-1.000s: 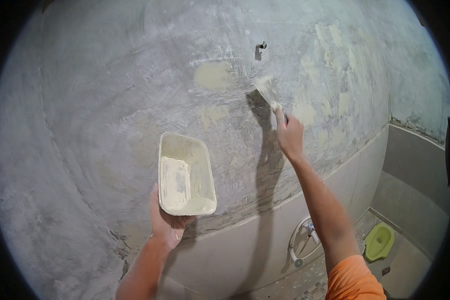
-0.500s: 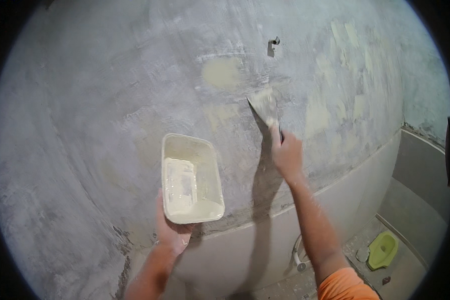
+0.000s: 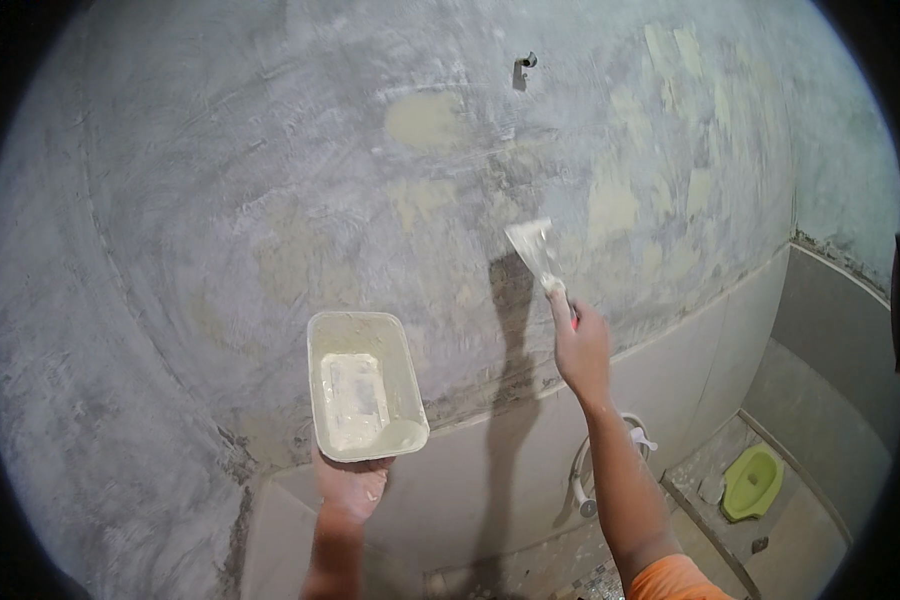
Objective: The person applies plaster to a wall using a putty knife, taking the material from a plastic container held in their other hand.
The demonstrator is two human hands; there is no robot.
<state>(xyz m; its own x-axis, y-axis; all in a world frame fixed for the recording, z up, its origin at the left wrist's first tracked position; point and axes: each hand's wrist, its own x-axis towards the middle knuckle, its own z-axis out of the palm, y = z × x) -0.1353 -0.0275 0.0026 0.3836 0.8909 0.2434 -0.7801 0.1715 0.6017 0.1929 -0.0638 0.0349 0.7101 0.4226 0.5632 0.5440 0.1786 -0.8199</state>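
Scraper (image 3: 542, 262) at 11 o'clock from your right hand (image 3: 582, 352), handle (image 3: 572, 316) held tight, pale paste (image 3: 534, 233) on blade (image 3: 530, 243). Your left hand (image 3: 355, 487) holds plain cream tub (image 3: 397, 368) from below, at 8 o'clock from scraper.

The floor (image 3: 802, 530) lies well below the right hand (image 3: 582, 350), most of what shows spreading to its right. Set into it there is a yellow-green squat toilet pan (image 3: 751, 490), with a small whitish object (image 3: 711, 489), too blurred to name, just left of it and a small dark one (image 3: 760, 545) near its lower end. Mosaic tiles (image 3: 602, 581) show beside the forearm (image 3: 625, 480).
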